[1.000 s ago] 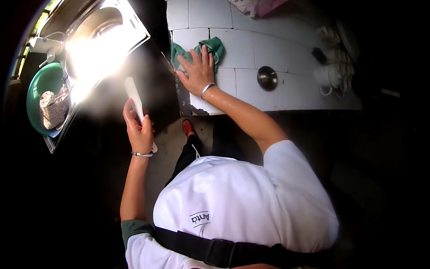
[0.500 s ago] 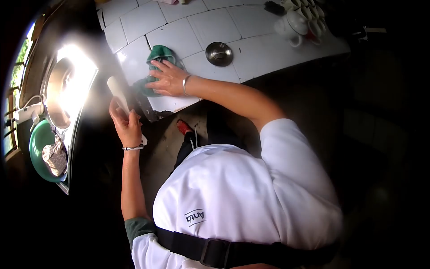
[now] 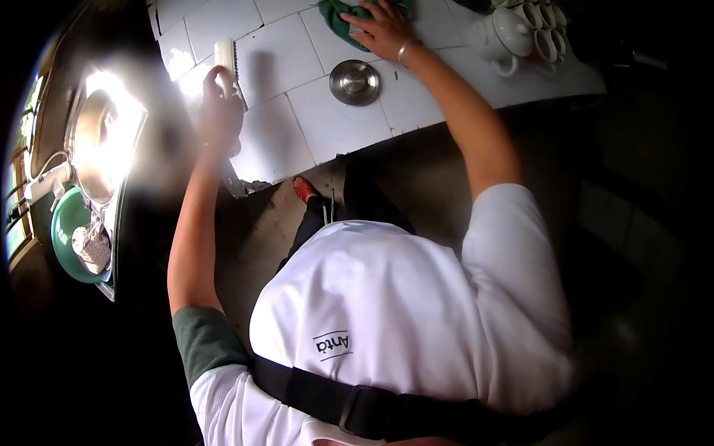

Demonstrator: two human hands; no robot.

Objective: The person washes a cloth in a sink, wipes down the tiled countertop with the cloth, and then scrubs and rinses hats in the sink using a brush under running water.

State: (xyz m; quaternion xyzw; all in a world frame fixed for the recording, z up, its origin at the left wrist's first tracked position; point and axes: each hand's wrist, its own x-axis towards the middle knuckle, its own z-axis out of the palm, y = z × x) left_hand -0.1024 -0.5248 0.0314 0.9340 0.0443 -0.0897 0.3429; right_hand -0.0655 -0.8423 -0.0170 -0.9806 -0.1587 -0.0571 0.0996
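My left hand (image 3: pixel 222 111) is closed around a long whitish tool (image 3: pixel 225 65) with a dark, toothed-looking edge. I hold it upright over the left end of the white tiled counter (image 3: pixel 279 137); its exact kind is unclear. My right hand (image 3: pixel 383 31) lies with fingers spread on a crumpled green cloth (image 3: pixel 343 28), pressing it against the tiles at the far side. Between my hands, nearer to me, a round metal lid (image 3: pixel 355 82) with a central knob rests on the counter.
A white teapot (image 3: pixel 500 41) and several cups (image 3: pixel 549 44) stand at the counter's right end. To the left, past a gap, are a brightly lit metal basin (image 3: pixel 93 145) and a green tub (image 3: pixel 67 241) holding patterned cloth (image 3: pixel 91 249). The counter's front left corner (image 3: pixel 249 187) is chipped.
My right hand has slid the green cloth away from me and to the right, past the lid. My left hand has moved forward with the whitish tool, now over the counter.
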